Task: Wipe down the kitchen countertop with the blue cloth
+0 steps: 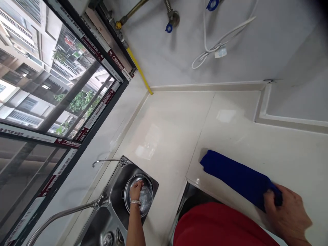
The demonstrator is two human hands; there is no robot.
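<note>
On the pale countertop (159, 119), at the lower right, my right hand (289, 212) is closed around the near end of a dark blue cloth (235, 177). The thumb and fingers bunch that end, and the rest lies stretched flat on the counter, pointing to the upper left. My left hand is out of view. My red top (210, 225) shows at the bottom, close to the counter edge.
Another person's arm (135, 218), with a bracelet, reaches into a round pot (126, 203) in the steel sink (128, 167). Two faucets, one a long curved spout (61, 215), stand along the window side. A white cable (212, 49) hangs from the wall near a yellow pipe (138, 68).
</note>
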